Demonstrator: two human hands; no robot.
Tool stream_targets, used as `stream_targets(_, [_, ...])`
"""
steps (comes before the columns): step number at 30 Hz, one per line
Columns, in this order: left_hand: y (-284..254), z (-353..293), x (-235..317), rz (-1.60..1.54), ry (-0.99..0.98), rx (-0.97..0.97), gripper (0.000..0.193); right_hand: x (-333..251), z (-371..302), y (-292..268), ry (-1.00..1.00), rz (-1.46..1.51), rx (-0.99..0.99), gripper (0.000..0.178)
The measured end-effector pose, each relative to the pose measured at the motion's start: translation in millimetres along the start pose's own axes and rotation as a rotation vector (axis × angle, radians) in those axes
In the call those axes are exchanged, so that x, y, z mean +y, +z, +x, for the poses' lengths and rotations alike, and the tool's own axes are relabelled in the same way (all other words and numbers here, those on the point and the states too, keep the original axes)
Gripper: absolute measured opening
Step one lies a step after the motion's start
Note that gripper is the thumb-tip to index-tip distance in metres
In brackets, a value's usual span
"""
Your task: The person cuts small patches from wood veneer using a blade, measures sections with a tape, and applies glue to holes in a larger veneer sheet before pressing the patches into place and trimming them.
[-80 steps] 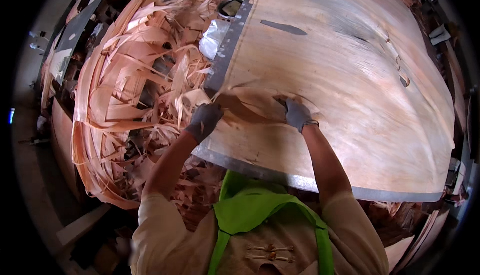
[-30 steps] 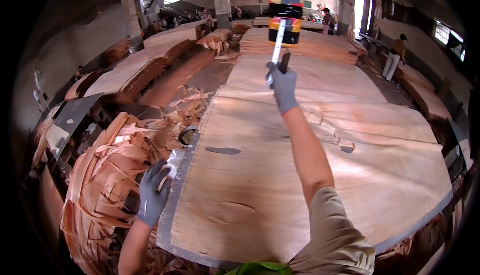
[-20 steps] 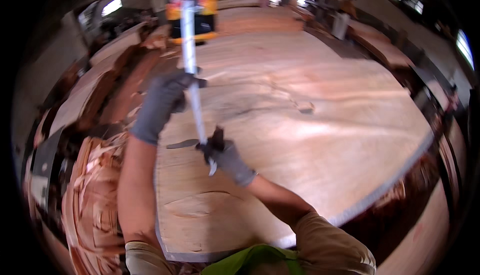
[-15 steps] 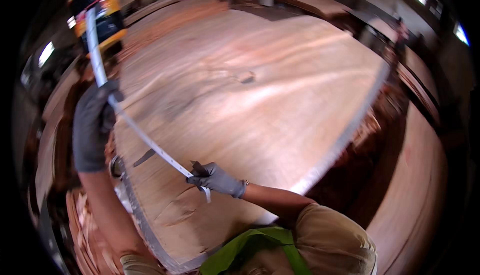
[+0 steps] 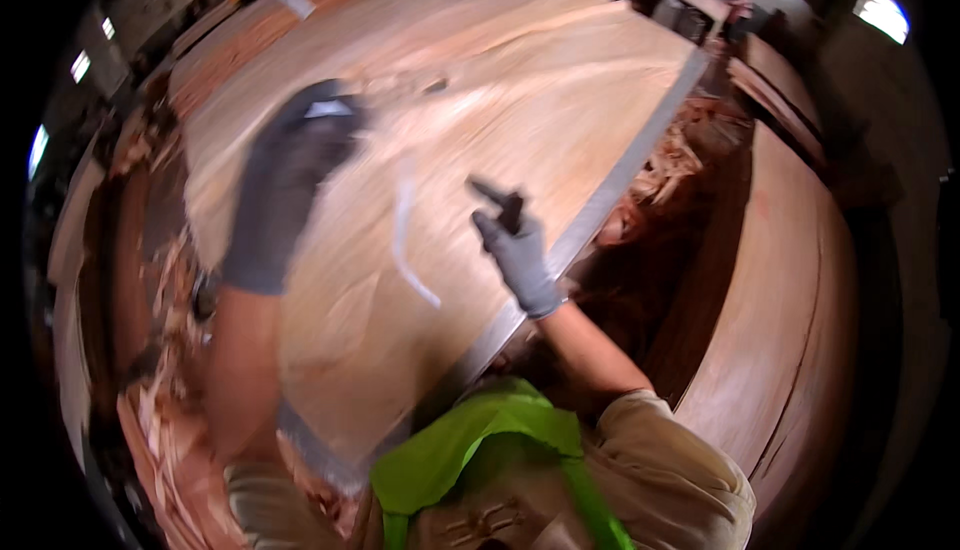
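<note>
White strip (image 5: 400, 240) curves apart from right grip (image 5: 518, 256).

Wood sheet (image 5: 450, 160) is pale tan with streaky, pinkish grain — grey along the edge (image 5: 625, 165). Left glove (image 5: 285, 175) looks dark grey, right glove (image 5: 520, 258) lighter. Apron (image 5: 430, 460) is bright lime over a khaki shirt (image 5: 680, 460), strip (image 5: 399, 235) white, scraps (image 5: 170, 450) peachy pink — kinda salmon.

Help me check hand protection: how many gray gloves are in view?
2: one on the left hand, blurred, over the wood sheet; one on the right hand, lower and farther right. Any on the distant person at upper right can't be made out.
</note>
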State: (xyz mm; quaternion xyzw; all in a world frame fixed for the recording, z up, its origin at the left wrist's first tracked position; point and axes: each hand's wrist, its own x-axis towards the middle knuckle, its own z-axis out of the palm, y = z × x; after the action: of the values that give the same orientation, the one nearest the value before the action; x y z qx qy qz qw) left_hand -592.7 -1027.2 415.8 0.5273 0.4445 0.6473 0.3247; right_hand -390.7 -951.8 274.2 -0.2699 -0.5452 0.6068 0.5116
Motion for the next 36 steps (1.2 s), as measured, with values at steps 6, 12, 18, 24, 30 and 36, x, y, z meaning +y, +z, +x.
stream_targets(6, [57.3,-61.5,13.7,-0.091,-0.108,-0.062,0.015,-48.9,-39.3,42.7,-0.31,-0.141,0.011,0.018])
stream_targets(12, [-22.4,-92.8,-24.7,0.085,-0.1,0.077,0.028,-71.3,-55.5,12.2,0.153,-0.184,-0.298,0.005])
stream_targets(18, [-149.4,-205.3,-217.8,0.931,-0.432,0.129,0.025,-43.7,-37.7,17.6,0.525,-0.378,-0.314,0.01])
stream_targets(24, [-133.3,-186.9,-309.8,1.299,-0.219,-0.151,0.022,182.5,-18.7,50.4,0.882,-0.121,-0.475,0.012])
stream_targets(30, [-137.3,-185.6,-347.5,1.391,-0.271,-0.113,0.034,294.5,5.0,87.4,0.844,-0.414,-0.433,0.015])
stream_targets(36, [-124.5,-180.1,-343.9,1.585,-0.184,-0.317,0.038,284.6,2.6,76.2,0.958,-0.423,-0.443,0.023])
